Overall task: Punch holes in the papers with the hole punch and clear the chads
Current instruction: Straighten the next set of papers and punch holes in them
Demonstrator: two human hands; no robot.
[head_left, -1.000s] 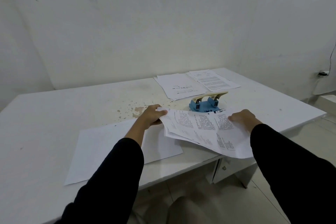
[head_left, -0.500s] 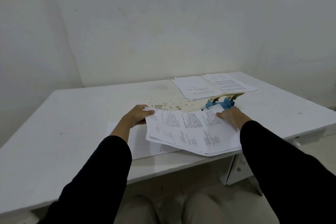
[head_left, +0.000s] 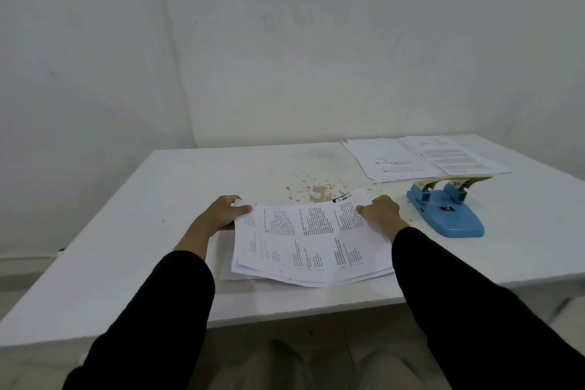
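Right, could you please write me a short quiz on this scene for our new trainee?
1. True or false: the hole punch sits apart from the printed papers, to their right.
2. The printed papers are gripped by: A) one hand, B) both hands, C) no hand.
3. What colour is the hole punch's base?
Key: 1 true. 2 B: the left hand and the right hand each grip one end. 3 blue.

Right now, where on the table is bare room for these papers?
The left half of the table, beyond the left hand, is bare. A stained strip lies free between the held papers and the far piles. Crowded: the right side, hole punch and piles.
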